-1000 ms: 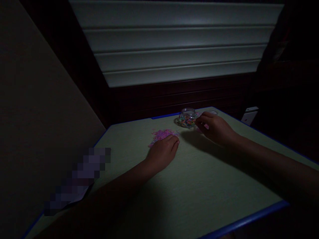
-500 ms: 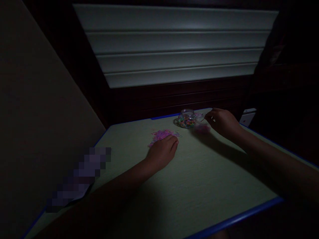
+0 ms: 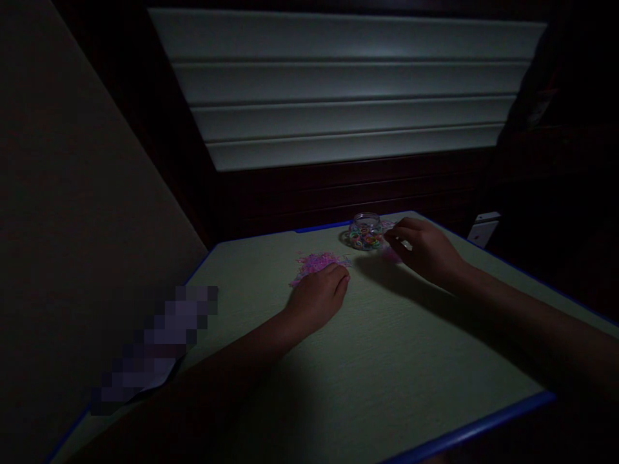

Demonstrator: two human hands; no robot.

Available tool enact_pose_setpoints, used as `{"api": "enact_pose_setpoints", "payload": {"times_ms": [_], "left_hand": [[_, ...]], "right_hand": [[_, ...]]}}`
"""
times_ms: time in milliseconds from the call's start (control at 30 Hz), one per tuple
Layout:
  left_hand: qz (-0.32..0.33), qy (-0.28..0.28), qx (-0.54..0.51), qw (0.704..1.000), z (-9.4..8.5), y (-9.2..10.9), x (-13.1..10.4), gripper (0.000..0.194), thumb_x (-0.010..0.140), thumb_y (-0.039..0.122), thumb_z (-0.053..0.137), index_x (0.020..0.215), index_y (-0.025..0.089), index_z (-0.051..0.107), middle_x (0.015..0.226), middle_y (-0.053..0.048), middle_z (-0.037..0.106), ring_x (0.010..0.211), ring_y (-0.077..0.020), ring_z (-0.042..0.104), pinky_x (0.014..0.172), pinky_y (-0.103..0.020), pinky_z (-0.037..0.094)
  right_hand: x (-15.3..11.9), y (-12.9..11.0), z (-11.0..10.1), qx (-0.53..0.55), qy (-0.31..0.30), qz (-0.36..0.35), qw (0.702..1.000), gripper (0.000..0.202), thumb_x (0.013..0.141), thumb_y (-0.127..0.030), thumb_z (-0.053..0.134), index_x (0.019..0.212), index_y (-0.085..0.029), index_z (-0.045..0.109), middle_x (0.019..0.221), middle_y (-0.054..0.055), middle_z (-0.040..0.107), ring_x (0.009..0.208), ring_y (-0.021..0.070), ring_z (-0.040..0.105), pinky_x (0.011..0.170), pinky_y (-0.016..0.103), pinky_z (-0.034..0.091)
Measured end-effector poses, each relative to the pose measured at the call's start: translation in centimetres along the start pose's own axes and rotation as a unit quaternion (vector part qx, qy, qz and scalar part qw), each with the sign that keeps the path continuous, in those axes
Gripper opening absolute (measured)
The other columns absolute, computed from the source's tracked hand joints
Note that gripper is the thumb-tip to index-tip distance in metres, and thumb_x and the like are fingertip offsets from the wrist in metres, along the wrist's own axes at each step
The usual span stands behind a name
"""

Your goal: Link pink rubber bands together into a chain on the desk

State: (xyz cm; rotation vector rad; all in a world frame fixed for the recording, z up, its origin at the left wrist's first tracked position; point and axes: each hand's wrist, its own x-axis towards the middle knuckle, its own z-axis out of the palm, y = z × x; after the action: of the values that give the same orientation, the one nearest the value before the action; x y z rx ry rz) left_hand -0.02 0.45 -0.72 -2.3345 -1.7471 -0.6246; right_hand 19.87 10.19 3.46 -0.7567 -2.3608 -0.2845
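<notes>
A loose pile of thin pink and purple bands (image 3: 315,260), like small rubber bands, lies on the pale green table (image 3: 387,348). My left hand (image 3: 319,293) rests at the near edge of this pile with its fingers curled closed; anything inside them is hidden. Farther right, my right hand (image 3: 428,250) is raised above the table, thumb and fingertips pinched together. Whatever they pinch is too small and dark to make out. Behind those fingers, a clear container with pink contents (image 3: 391,256) is mostly covered. Beside it stands an open clear jar (image 3: 365,233) of multicoloured rings.
A blurred-out flat item (image 3: 164,341) lies along the table's left side. Blue edging (image 3: 474,425) runs round the tabletop. A dark-framed panel with pale slats (image 3: 358,84) rises behind the table. A white object (image 3: 483,229) shows beyond the right edge.
My right hand has moved slightly left and nearer, now covering more of the pink container. My left hand stays by the pile. The view has shifted slightly.
</notes>
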Motion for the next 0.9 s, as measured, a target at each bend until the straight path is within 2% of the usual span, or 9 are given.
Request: {"api": "enact_pose_setpoints", "payload": {"times_ms": [200, 367, 667, 900], "left_hand": [[-0.003, 0.008, -0.002, 1.000, 0.1, -0.1, 0.0, 0.023, 0.085, 0.026, 0.028, 0.086, 0.019, 0.050, 0.084, -0.002, 0.055, 0.076, -0.0140, 0.052, 0.068, -0.026, 0.040], [-0.003, 0.008, 0.001, 1.000, 0.2, -0.1, -0.1, 0.024, 0.085, 0.026, 0.027, 0.084, 0.019, 0.050, 0.082, -0.002, 0.055, 0.075, -0.0139, 0.052, 0.068, -0.026, 0.039], [-0.001, 0.006, 0.007, 1.000, 0.3, 0.0, -0.1, 0.024, 0.085, 0.025, 0.027, 0.086, 0.019, 0.050, 0.083, -0.002, 0.055, 0.075, -0.0140, 0.052, 0.067, -0.026, 0.039], [-0.005, 0.000, 0.002, 1.000, 0.2, 0.0, -0.1, 0.025, 0.085, 0.026, 0.027, 0.085, 0.019, 0.051, 0.084, -0.002, 0.055, 0.075, -0.0140, 0.052, 0.067, -0.026, 0.040]], "right_hand": [[-0.9, -2.5, 2.0, 0.097, -0.064, -0.036, 0.993, 0.023, 0.080, -0.020, 0.039, 0.082, -0.014, 0.062, 0.079, 0.008, 0.057, 0.072, 0.0143, 0.052, 0.066, 0.024, 0.036], [-1.0, -2.8, 4.0, 0.170, -0.072, -0.002, 0.983, 0.019, 0.078, -0.018, 0.043, 0.083, -0.013, 0.061, 0.077, 0.007, 0.057, 0.067, 0.0121, 0.051, 0.061, 0.022, 0.037], [-0.4, -2.8, 6.1, 0.162, -0.087, 0.054, 0.982, 0.023, 0.078, -0.027, 0.045, 0.083, -0.013, 0.062, 0.076, 0.007, 0.058, 0.064, 0.0120, 0.050, 0.058, 0.021, 0.036], [0.0, -2.7, 6.5, 0.145, -0.087, 0.042, 0.985, 0.023, 0.078, -0.026, 0.044, 0.080, -0.015, 0.063, 0.073, 0.006, 0.058, 0.064, 0.0123, 0.051, 0.059, 0.021, 0.035]]}}
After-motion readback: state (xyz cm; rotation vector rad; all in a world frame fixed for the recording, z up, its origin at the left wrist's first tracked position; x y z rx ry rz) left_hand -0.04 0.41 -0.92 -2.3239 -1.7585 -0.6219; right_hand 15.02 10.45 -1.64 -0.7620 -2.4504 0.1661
